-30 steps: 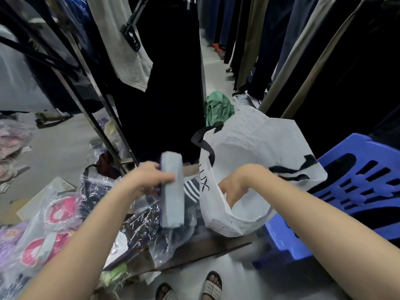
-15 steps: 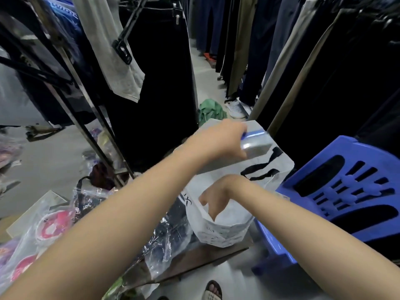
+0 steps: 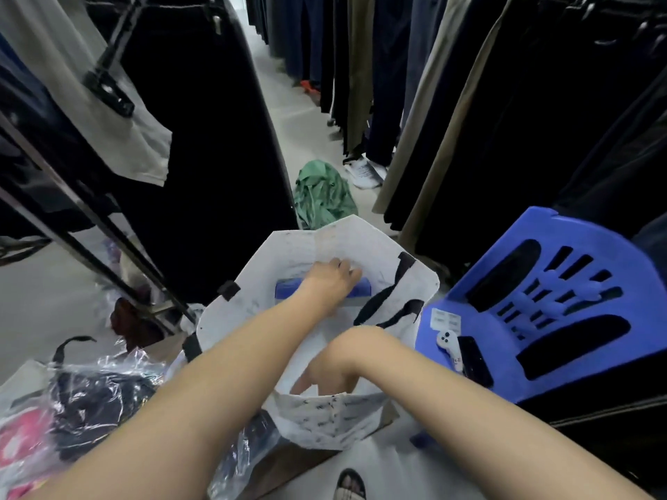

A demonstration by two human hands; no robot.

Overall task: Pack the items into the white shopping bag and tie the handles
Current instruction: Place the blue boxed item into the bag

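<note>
The white shopping bag (image 3: pixel 249 304) with black handles (image 3: pixel 382 301) stands open in front of me on a low brown board. My left hand (image 3: pixel 330 281) reaches down into its mouth, fingers wrapped over a flat blue box (image 3: pixel 361 287) lying crosswise inside. My right hand (image 3: pixel 330 373) grips the bag's near rim, fingers inside, holding it open. Clear plastic-wrapped clothing packs (image 3: pixel 94 395) lie to the left of the bag.
A blue plastic chair (image 3: pixel 563 301) stands right of the bag, with a white controller (image 3: pixel 447 346) and a black phone (image 3: pixel 474 360) on its seat. Dark hanging clothes line both sides of a narrow aisle. A green garment (image 3: pixel 321 194) lies on the floor beyond.
My left hand carried the blue box from the left, over the bag and down into its opening. My right hand stayed on the bag's rim.
</note>
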